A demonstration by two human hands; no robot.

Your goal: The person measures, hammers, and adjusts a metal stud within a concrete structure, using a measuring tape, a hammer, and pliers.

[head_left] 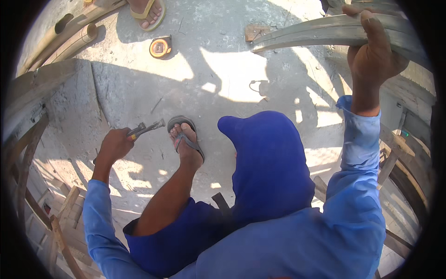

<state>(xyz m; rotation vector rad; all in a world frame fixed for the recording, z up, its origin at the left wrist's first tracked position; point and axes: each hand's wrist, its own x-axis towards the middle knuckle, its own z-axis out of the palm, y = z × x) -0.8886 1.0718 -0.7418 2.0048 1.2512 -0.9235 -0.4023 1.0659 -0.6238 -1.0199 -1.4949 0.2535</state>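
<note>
My left hand (116, 145) is closed around the handle of what looks like a hammer (155, 124), its metal end pointing toward my sandalled foot (186, 139). Part of the handle is hidden in my fist. At the upper right, my raised right hand (377, 58) grips a long grey plank (316, 37), with the thumb and fingers over its edges. The plank looks curved in this view and has a lengthwise line along it. Its far end reaches a small brown wood block (257, 32) on the concrete floor (218, 83).
An orange and black tape measure (160, 47) lies on the floor ahead. Another person's foot (147, 14) in a yellow sandal stands behind it. Round poles (74, 42) lie at the upper left. Timber pieces (65, 232) cross at the lower left; more framing (392, 162) stands at right.
</note>
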